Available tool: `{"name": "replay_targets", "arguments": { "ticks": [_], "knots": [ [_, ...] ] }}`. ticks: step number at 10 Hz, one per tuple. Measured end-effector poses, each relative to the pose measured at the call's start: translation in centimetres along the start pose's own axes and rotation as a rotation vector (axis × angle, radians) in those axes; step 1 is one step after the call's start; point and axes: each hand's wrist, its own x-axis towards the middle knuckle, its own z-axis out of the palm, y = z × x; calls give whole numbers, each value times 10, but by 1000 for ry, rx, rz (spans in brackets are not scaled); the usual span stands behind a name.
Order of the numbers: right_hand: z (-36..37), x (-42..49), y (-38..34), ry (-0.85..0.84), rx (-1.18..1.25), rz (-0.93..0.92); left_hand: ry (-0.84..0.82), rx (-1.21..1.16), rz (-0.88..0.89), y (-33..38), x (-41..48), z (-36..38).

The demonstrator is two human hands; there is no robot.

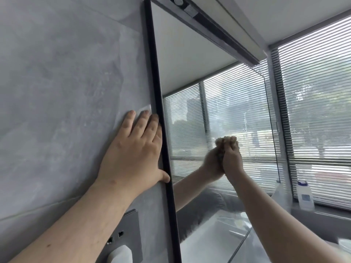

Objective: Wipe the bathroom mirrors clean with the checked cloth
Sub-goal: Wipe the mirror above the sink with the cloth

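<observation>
A tall mirror with a black side edge hangs on the grey wall and reflects window blinds. My left hand lies flat on the wall beside that edge, fingers straight, thumb against the black frame. My right hand presses on the glass at mid-height with its fingers curled round a bunched cloth, of which only a brownish bit shows above the knuckles. The hand's reflection meets it on the glass. The cloth's checked pattern cannot be made out.
A grey socket plate with a white plug sits low on the wall under my left arm. A white bottle stands on the window ledge at right, before the slatted blinds. A light strip runs above the mirror.
</observation>
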Motion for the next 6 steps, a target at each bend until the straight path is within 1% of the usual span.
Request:
{"name": "replay_targets", "arguments": {
  "ticks": [1,2,3,4,5,6],
  "knots": [
    [16,-20,-53,-53,-174,-197,8,0,6,0,-1,0],
    [30,-52,-105,-41,-243,-441,0,-2,6,1,0,-2],
    [37,-73,-131,-48,-267,-530,24,-23,8,1,0,1],
    [33,-84,-129,-119,-231,-558,61,-77,43,-3,2,3],
    [21,-90,-118,-122,-191,-536,149,-142,54,-19,20,-12],
    [1,-87,-133,-19,-87,-531,235,-149,6,-54,49,-30]
  ]
}}
